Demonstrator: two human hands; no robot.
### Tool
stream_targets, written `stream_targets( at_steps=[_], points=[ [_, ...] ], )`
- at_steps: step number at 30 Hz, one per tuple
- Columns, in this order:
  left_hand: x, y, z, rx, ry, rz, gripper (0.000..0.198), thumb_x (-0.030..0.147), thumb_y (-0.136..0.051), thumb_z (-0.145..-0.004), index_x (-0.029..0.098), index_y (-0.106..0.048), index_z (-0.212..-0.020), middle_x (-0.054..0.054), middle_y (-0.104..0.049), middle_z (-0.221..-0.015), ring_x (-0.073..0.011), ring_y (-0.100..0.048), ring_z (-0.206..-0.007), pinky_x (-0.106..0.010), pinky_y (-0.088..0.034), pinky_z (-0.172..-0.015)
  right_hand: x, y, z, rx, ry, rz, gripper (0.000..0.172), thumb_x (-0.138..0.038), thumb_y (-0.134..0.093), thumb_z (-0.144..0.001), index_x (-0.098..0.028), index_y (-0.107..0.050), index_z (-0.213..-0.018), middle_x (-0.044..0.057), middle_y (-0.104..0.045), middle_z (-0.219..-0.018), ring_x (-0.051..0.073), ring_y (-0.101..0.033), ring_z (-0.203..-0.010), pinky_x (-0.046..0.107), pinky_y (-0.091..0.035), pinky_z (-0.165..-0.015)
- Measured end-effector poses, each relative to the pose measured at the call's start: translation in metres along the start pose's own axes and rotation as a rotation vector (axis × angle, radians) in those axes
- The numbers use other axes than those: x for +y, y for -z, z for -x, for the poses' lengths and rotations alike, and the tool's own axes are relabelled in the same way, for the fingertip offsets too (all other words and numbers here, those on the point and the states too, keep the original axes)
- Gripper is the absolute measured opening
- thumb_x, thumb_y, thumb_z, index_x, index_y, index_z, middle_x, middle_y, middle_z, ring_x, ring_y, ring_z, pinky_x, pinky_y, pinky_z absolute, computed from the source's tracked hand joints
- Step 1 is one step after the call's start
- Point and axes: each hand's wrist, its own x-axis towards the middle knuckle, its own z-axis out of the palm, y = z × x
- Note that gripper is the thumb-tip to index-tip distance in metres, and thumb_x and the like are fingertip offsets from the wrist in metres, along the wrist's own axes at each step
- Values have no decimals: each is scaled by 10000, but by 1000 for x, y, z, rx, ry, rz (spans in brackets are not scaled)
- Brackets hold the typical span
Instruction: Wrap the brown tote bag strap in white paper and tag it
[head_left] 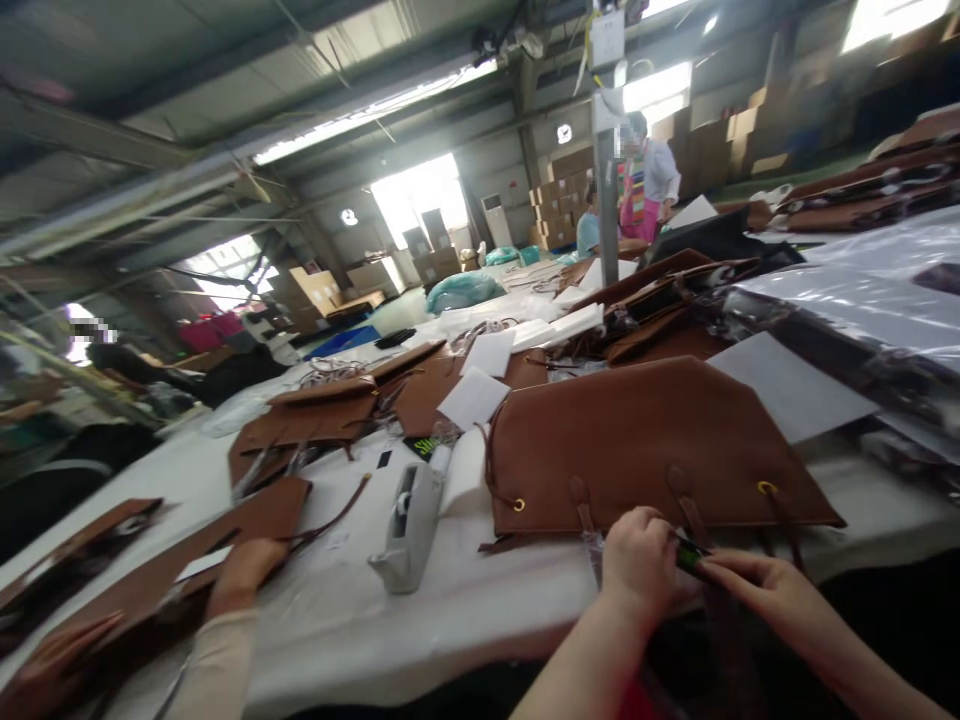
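Note:
A large brown leather bag (637, 430) lies flat on the white-covered table (315, 630), its handle tabs and gold eyelets toward the near edge. At that edge my left hand (641, 560) is closed by a handle tab. My right hand (765, 590), just to the right, pinches a small dark and green item (690, 553) that reaches to the fingers of my left hand. What the item is cannot be made out. The bag's handles, partly in clear plastic, hang down below both hands.
A grey tape dispenser (409, 530) stands left of the bag. Another person's hands (251, 570) rest on a brown bag at the lower left. White sheets (787, 385), more brown bags and plastic-wrapped goods lie behind. A metal post (606, 200) rises at the back.

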Motion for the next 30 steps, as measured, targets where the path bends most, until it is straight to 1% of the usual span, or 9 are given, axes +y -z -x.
stream_targets(
  at_steps=[7, 11, 13, 15, 18, 21, 23, 25, 30],
  points=[
    [-2, -5, -2, -9, 11, -1, 143, 244, -576, -820, 199, -682, -905, -32, -661, -1052, -197, -599, -955, -332, -520, -882, 36, 3, -12, 29, 58, 116, 406, -593, -689, -652, -262, -796, -862, 70, -726, -1047, 323, -670, -1003, 307, -557, -861],
    [0, 6, -5, 38, 5, -33, 138, 224, -554, -820, 181, -669, -882, -55, -652, -1060, -212, -575, -966, -353, -495, -895, 30, 13, -15, 159, 150, 229, 423, -639, -645, -651, -271, -789, -803, 60, -677, -1180, 330, -647, -1053, 331, -567, -850],
    [2, 12, -8, 36, 13, 9, 133, 201, -546, -814, 180, -668, -861, -66, -656, -1028, -208, -574, -946, -341, -484, -877, 16, 19, -13, 212, 152, 246, 436, -639, -632, -669, -263, -779, -832, 67, -706, -1111, 317, -667, -1004, 331, -571, -825],
    [5, 15, -10, 37, 80, 144, 131, 176, -542, -801, 186, -670, -828, -60, -663, -957, -186, -580, -899, -311, -476, -839, -4, 22, -9, 189, 135, 227, 428, -609, -622, -713, -241, -763, -882, 69, -742, -958, 290, -687, -913, 319, -561, -792],
    [5, 12, -14, 2, 336, 523, 100, 216, -563, -787, 175, -654, -777, -25, -647, -760, -138, -575, -714, -264, -466, -694, -34, 18, -5, 143, 179, 197, 379, -516, -523, -851, -206, -733, -909, 65, -728, -916, 236, -663, -861, 292, -517, -777],
    [0, 5, -17, -177, 578, 953, 277, 421, -656, -740, 148, -611, -725, 31, -533, -552, -77, -440, -471, -209, -363, -486, -52, 10, -8, 112, 258, 228, 358, -445, -471, -910, -185, -698, -812, 55, -673, -806, 193, -612, -779, 276, -469, -725],
    [-3, 1, -18, -255, 642, 1148, 395, 509, -730, -659, 138, -599, -698, 54, -491, -511, -43, -382, -437, -179, -303, -458, -57, 6, -10, 86, 263, 243, 342, -393, -445, -932, -182, -680, -802, 47, -644, -793, 173, -589, -762, 262, -442, -700],
    [-4, 1, -17, -286, 664, 1250, 429, 510, -780, -608, 129, -608, -707, 60, -491, -511, -25, -373, -440, -158, -280, -458, -58, 3, -9, 64, 260, 255, 316, -338, -439, -933, -179, -666, -781, 39, -634, -791, 161, -574, -750, 252, -418, -685],
    [0, 2, -18, -294, 646, 1307, 416, 477, -798, -612, 116, -637, -741, 34, -563, -574, -22, -419, -467, -143, -312, -465, -56, 2, -11, 64, 198, 236, 282, -234, -470, -873, -168, -606, -635, 4, -601, -658, 132, -532, -648, 234, -359, -612]
  ],
)
